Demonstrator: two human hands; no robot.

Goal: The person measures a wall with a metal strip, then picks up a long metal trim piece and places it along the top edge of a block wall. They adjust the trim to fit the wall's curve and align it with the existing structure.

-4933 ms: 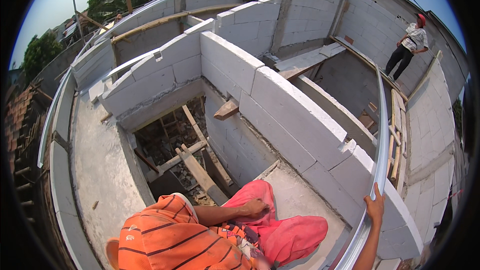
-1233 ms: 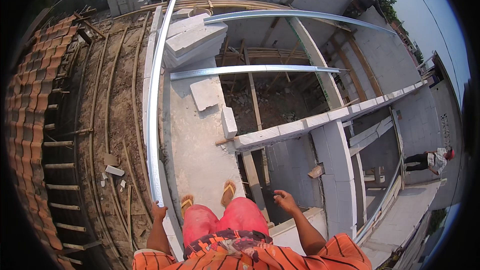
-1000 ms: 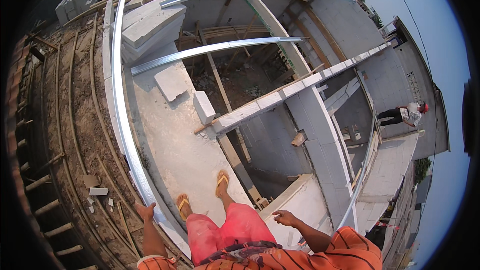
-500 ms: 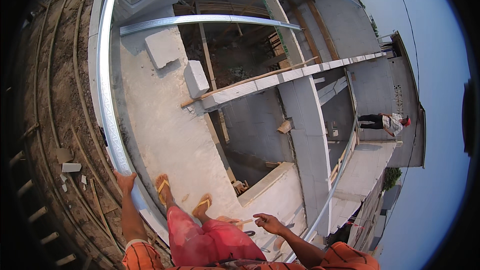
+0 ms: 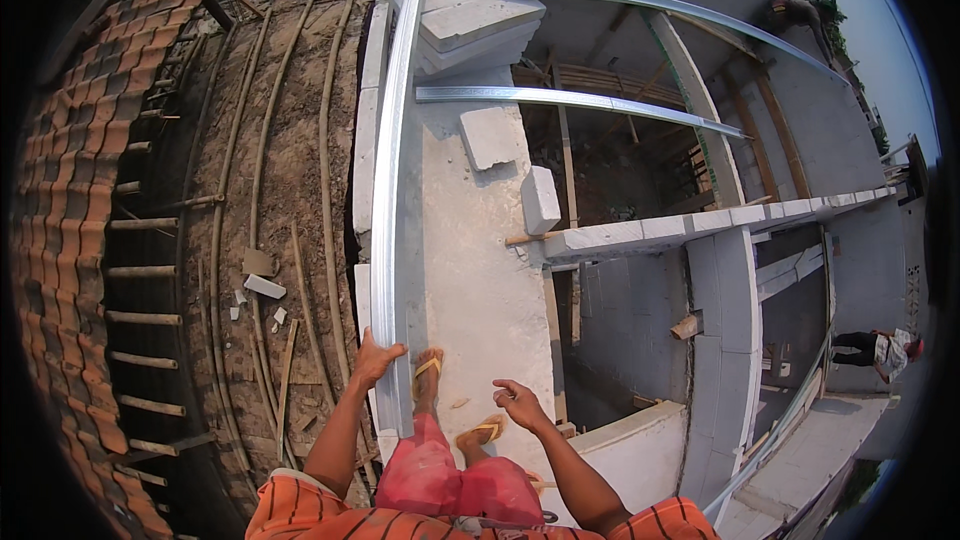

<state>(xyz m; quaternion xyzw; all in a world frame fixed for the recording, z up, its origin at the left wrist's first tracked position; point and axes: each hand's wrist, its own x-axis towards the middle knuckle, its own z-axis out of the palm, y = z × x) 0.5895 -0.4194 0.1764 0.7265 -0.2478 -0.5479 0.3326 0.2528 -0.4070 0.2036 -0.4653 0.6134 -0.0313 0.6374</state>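
Observation:
A long silver metal channel (image 5: 391, 190) lies along the top of the wall at the left edge of the concrete slab, with its near end beside my feet. My left hand (image 5: 374, 358) grips its left side near that end, thumb laid across the top. My right hand (image 5: 521, 406) hangs over the slab above my right foot, fingers loosely bent and apart, with nothing visible in it. Across the slab and an opening runs a second metal channel (image 5: 580, 97). Farther off, a third channel (image 5: 680, 12) spans toward the right.
I stand in sandals on a concrete slab (image 5: 478, 240). White blocks (image 5: 541, 200) lie on it. To its right are deep openings between block walls (image 5: 725, 310). At left, below, are bamboo poles (image 5: 325, 130) and a tiled roof (image 5: 75, 230). Another person (image 5: 880, 351) stands far right.
My view has swung to the left, bringing the tiled roof into sight. My left hand stays on the channel near its end. My right hand has come in closer to my right foot.

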